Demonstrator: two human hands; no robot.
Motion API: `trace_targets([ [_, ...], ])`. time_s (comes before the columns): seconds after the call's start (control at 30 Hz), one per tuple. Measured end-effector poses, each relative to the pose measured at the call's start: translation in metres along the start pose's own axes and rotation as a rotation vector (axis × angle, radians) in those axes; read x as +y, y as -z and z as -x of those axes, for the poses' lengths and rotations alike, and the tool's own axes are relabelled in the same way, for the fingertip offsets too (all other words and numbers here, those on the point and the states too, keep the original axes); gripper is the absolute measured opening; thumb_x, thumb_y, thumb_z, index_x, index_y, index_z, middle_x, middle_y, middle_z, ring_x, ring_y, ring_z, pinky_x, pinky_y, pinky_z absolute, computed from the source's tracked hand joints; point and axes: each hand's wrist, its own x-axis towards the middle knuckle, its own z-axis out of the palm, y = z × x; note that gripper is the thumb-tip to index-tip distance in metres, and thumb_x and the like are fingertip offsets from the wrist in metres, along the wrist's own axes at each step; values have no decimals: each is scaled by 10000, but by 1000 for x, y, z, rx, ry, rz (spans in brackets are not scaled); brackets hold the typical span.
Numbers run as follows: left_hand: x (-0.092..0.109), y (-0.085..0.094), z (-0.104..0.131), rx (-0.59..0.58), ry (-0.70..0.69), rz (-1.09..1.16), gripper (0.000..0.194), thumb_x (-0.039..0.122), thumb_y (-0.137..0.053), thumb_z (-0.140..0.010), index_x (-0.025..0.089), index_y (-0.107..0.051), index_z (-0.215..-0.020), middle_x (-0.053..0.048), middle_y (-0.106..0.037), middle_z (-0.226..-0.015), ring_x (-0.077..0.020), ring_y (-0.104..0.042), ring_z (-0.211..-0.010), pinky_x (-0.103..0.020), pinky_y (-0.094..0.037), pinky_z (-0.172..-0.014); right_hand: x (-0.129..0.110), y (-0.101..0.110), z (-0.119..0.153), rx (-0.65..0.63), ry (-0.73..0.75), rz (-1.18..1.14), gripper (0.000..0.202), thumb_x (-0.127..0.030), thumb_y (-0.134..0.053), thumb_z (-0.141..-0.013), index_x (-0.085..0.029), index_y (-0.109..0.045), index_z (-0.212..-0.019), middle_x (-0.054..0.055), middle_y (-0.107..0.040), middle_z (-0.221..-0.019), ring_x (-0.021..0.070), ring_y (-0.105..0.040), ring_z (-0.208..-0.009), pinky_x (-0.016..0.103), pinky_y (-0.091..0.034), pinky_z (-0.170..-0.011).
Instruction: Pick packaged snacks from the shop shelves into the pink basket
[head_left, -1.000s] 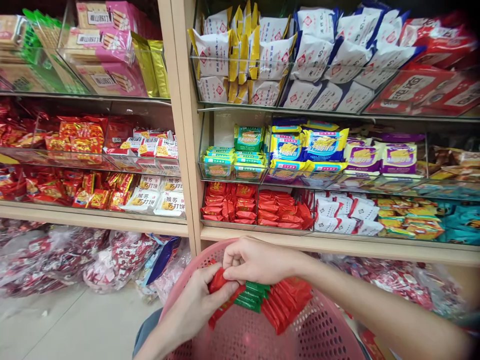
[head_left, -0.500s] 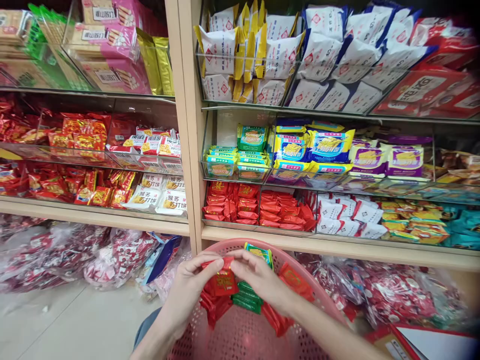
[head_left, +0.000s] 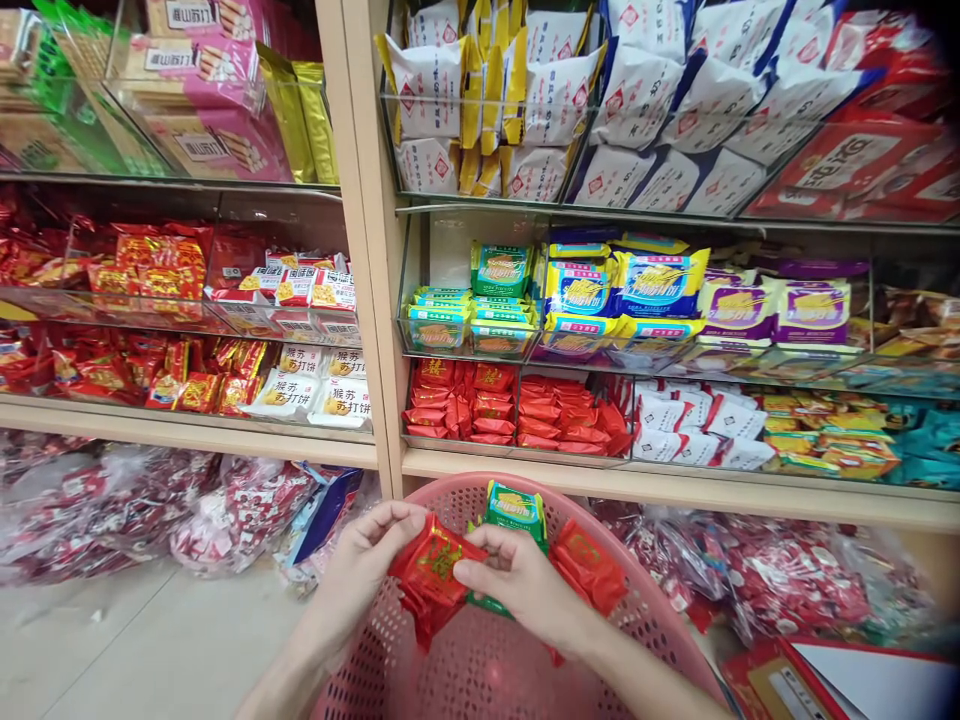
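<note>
My left hand (head_left: pixel 364 565) and my right hand (head_left: pixel 517 580) together hold a stack of small red snack packets (head_left: pixel 429 572) over a pink perforated basket (head_left: pixel 487 670). The top packet faces me and shows gold lettering. My left fingers pinch its left edge and my right fingers pinch its right edge. Green packets (head_left: pixel 514 507) and more red packets (head_left: pixel 589 565) lie in the basket just behind my hands.
Wooden shelves (head_left: pixel 675 490) with clear bins hold red packets (head_left: pixel 517 410), green packets (head_left: pixel 469 315), blue and purple packs, and white bags higher up. Clear bags of red sweets (head_left: pixel 225 510) lie on the floor under the shelves. A red box (head_left: pixel 810 680) sits at lower right.
My hands lifted the red packets off the basket's contents and turned the top one face up. The view shifted slightly, and green packets now show behind my hands.
</note>
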Motion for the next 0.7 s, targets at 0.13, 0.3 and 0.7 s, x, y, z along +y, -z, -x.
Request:
trace_targets([
  [0.13,4,1,2,-80,9,-136,290,412,-730,-657,162,-673,-794,-4,-655,-734,-131,-576,-703,-255,-460,-677,-7,8,4,-79,-43,66,359,-473,-737,-664,-155,-619,-782,-61,-548,-628,50,-423,-540,203,-339,-550],
  [0.3,5,1,-1,-41,-60,-256,278,423,-712,-668,157,-659,-735,26,-607,-643,-87,-506,-599,-214,-414,-585,-2,13,1,-36,-97,31,383,-472,-738,-666,-162,-630,-865,-53,-568,-655,56,-463,-551,199,-365,-542],
  [0.7,13,3,-31,147,-187,-174,302,403,-747,-621,138,-645,-725,10,-640,-643,-78,-532,-560,-212,-451,-558,-11,16,-24,100,-251,-487,323,-371,-782,-647,-145,-621,-812,8,-667,-682,84,-604,-604,208,-470,-614],
])
